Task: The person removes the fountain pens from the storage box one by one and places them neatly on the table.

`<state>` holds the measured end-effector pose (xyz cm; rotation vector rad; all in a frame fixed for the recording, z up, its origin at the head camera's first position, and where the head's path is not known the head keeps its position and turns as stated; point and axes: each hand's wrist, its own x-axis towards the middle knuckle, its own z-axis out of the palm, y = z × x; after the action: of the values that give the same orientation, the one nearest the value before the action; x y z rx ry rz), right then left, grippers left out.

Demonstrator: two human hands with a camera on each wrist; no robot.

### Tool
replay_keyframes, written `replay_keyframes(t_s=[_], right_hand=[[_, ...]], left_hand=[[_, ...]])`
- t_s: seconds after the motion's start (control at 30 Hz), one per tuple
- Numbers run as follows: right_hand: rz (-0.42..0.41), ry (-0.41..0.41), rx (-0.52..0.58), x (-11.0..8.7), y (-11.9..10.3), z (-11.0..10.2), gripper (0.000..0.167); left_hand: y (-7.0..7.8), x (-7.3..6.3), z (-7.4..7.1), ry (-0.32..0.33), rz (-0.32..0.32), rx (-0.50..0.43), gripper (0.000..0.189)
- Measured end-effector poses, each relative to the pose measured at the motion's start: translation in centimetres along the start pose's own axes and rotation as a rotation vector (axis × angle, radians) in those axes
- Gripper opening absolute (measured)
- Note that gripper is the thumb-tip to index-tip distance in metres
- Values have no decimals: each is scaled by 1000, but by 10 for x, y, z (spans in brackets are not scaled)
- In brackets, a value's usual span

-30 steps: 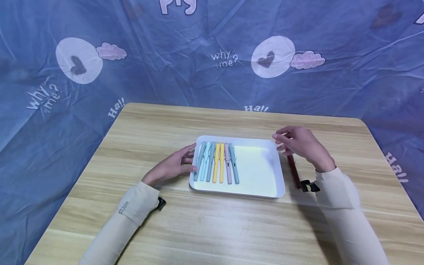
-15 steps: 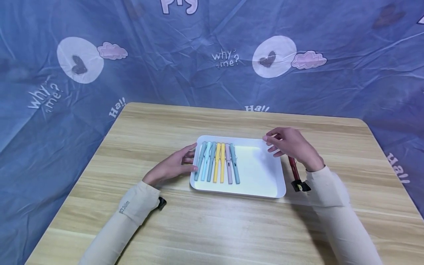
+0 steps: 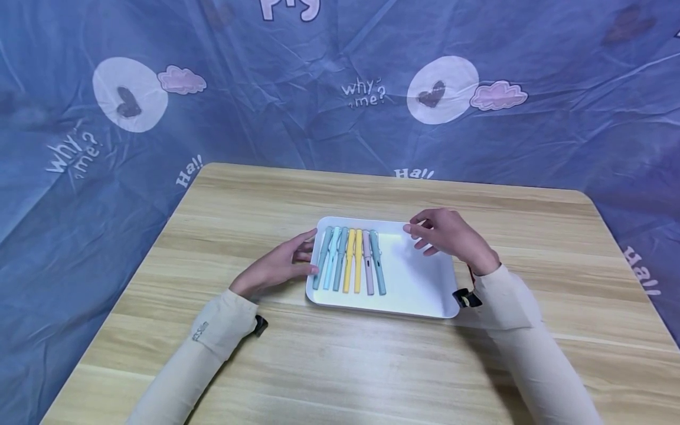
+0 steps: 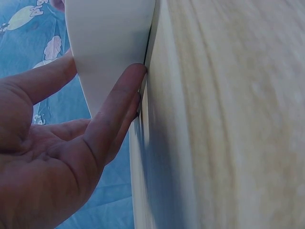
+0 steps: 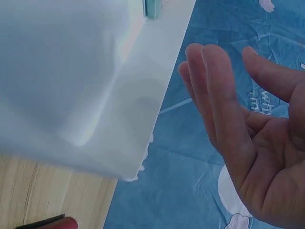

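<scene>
In the head view, several capped pens lie side by side in the left half of a white tray (image 3: 419, 295). Among them are a light blue pen (image 3: 330, 260), a yellow pen (image 3: 348, 262), a mauve pen (image 3: 368, 265) and a teal pen (image 3: 378, 265) at the right end of the row. My left hand (image 3: 278, 264) rests fingers and thumb against the tray's left side, not curled round it. Over the tray's far right part hovers my right hand (image 3: 448, 236), fingers loosely bent and nothing between them.
A dark red pen (image 3: 471, 276) lies on the wooden table (image 3: 340, 366) right of the tray, mostly hidden by my right wrist. Its red end (image 5: 66, 223) shows in the right wrist view. A blue printed cloth (image 3: 297, 118) hangs behind the table.
My right hand has moved left, from beside the tray's right edge to above its far right part. The right sleeve now covers most of the red pen. The left hand stays against the tray.
</scene>
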<state>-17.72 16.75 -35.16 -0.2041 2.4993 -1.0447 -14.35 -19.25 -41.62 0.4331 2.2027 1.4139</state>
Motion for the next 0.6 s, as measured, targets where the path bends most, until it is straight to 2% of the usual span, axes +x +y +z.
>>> replay_keyframes(t_s=[0.3, 0.6], right_hand=[[-14, -35, -1, 6, -8, 7, 49], [6, -89, -38, 16, -11, 26, 47]], left_hand=[[-1, 0, 0, 1, -4, -8, 90], [-1, 0, 0, 3, -3, -12, 90]])
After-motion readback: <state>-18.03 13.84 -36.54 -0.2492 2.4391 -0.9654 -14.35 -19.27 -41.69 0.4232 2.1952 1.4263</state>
